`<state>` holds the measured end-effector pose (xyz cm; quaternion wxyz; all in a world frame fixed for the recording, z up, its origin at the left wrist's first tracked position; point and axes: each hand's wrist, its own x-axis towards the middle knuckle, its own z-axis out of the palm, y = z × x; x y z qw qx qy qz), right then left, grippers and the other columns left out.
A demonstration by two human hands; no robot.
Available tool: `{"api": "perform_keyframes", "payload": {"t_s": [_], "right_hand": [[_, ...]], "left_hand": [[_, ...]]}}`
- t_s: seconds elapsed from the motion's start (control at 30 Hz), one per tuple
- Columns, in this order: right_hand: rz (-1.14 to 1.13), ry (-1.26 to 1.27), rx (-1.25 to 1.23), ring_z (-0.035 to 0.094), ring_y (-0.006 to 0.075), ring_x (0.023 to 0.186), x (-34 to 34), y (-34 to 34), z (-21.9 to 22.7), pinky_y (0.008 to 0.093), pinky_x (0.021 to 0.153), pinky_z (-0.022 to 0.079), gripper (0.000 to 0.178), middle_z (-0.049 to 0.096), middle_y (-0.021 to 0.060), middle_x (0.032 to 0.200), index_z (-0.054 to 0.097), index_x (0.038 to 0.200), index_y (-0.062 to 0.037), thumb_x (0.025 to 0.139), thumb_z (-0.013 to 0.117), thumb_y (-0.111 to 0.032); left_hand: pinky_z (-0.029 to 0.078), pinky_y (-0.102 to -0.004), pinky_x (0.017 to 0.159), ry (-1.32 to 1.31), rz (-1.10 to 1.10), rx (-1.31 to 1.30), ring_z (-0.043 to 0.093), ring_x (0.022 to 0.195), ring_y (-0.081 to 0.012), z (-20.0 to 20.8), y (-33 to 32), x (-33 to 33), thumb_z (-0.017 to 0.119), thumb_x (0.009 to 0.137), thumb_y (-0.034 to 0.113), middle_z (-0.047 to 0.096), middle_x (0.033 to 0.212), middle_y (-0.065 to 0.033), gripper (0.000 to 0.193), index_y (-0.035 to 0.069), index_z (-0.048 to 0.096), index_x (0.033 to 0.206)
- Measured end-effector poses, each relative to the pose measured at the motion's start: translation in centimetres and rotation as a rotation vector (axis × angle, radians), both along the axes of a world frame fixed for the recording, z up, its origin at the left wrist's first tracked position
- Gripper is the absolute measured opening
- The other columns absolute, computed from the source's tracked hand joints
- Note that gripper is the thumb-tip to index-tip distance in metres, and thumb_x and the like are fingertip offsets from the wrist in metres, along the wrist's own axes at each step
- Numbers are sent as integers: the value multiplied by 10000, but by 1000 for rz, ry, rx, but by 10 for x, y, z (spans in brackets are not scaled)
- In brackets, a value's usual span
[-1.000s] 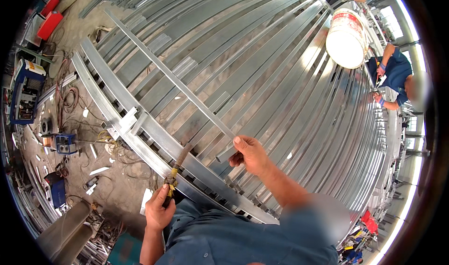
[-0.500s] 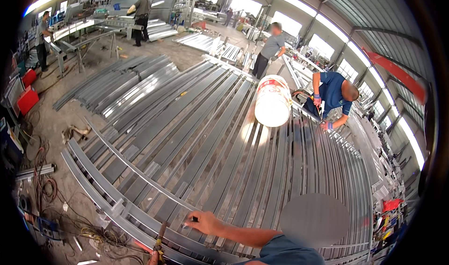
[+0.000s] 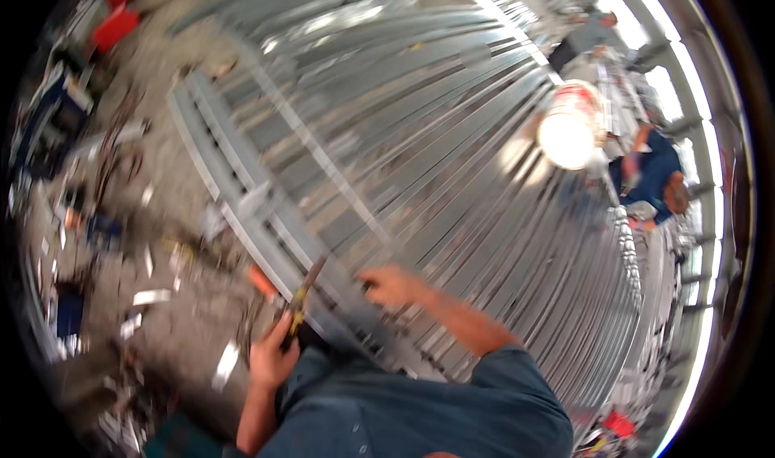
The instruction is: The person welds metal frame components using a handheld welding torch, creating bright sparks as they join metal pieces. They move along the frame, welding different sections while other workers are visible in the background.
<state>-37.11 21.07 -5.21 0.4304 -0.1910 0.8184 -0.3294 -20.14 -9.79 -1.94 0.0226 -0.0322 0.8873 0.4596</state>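
Observation:
My left hand [image 3: 273, 351] is wrapped round a yellow-and-black torch-like tool [image 3: 300, 300], whose brown tip points up and to the right over the near rails. Beyond it and to the right, my right hand [image 3: 391, 287] is closed on a small dark object [image 3: 368, 283], too blurred to name. Both hands are above the near end of a large grey metal frame [image 3: 420, 191] made of many long bars. Two wide rails [image 3: 211, 147] run along its near left edge, with a short crosspiece [image 3: 257, 199] on them. A thin light strip [image 3: 311, 143] crosses the bars.
A white bucket [image 3: 569, 123] with red print rests on the far bars. Beside it, a co-worker in blue [image 3: 652, 175] bends over the frame's edge; another person [image 3: 588, 38] stands farther off. Cables, scraps and a red box [image 3: 117, 28] lie on the left floor [image 3: 173, 313].
The view has tipped down and turned, so the frame and bucket appear farther up and right. My left hand and torso have come into fuller view. Both hands keep their holds.

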Motion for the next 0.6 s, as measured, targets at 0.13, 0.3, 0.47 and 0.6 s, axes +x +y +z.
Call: {"api": "perform_keyframes", "payload": {"t_s": [0.13, 0.3, 0.47, 0.6], "right_hand": [[149, 78, 16, 697, 307, 1130, 6, 0, -10, 384, 967, 534, 499, 712, 174, 1262, 629, 1399, -115, 920, 680, -242], [26, -181, -170, 671, 246, 1194, -16, 19, -25, 370, 1021, 509, 481, 676, 110, 1383, 615, 1422, -108, 967, 721, -221], [7, -242, -158, 674, 198, 1145, -15, 25, -28, 365, 1010, 516, 513, 683, 92, 1353, 581, 1450, -98, 982, 720, -256], [-25, -387, -42, 715, 174, 1001, -23, 14, -10, 363, 930, 553, 531, 694, 117, 1315, 579, 1458, -108, 990, 712, -320]], "left_hand": [[585, -406, 859, 70, 34, 92, 714, 1046, -393, -24, -12, 36, 742, 803, 24, 703, 1243, -182, 644, 166, 626, 1420], [589, -409, 858, -22, 55, 67, 718, 1035, -398, -8, -4, 23, 741, 801, 20, 699, 1251, -195, 651, 187, 628, 1420], [591, -404, 859, -36, 50, 76, 722, 1036, -398, -12, -1, 29, 738, 798, -3, 696, 1257, -216, 667, 165, 617, 1432], [588, -378, 851, -39, 43, 108, 735, 1028, -381, -17, 0, 29, 731, 782, -64, 695, 1250, -232, 720, 161, 601, 1453]]}}
